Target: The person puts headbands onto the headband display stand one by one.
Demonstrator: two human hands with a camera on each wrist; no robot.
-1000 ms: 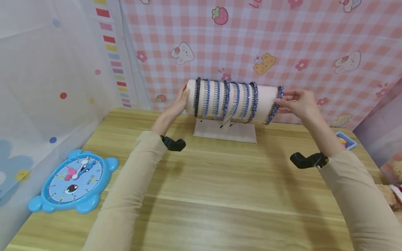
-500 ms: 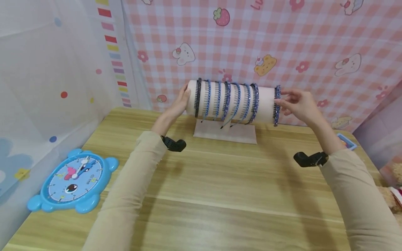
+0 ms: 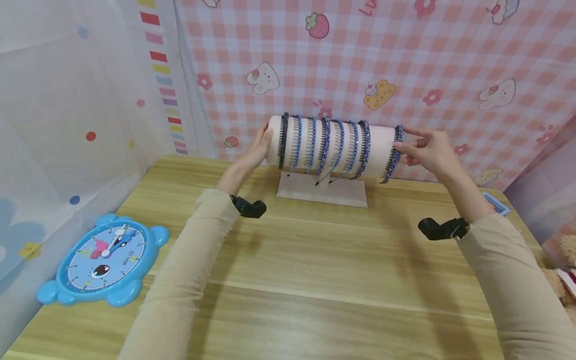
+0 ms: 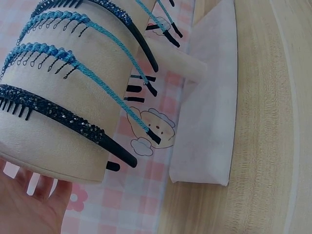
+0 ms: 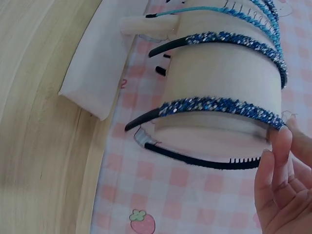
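A pale cylindrical headband stand (image 3: 380, 150) bears a row of blue and dark toothed headbands. My left hand (image 3: 256, 147) grips its left end, beside a black glitter headband (image 4: 53, 109); the fingers lie behind the end in the left wrist view. At the other end, my right hand (image 3: 432, 150) pinches a blue glitter headband (image 5: 214, 105) between thumb and fingers. This headband sits around the stand's right end, slightly slanted. In the right wrist view one black arm passes over the end face, with a small clear tag near its tip. Another glitter headband (image 3: 365, 150) is further in.
The stand's flat base (image 3: 321, 189) rests on the wooden table (image 3: 315, 260) close to the checked cloth backdrop (image 3: 450, 45). A blue toy clock (image 3: 108, 257) lies at the left. A small blue tray (image 3: 497, 204) and part of a plush toy (image 3: 555, 285) are at the right.
The right hand's headband first swung from slanted to nearly upright, then its lower end shifted left again. The left hand keeps its hold on the stand.
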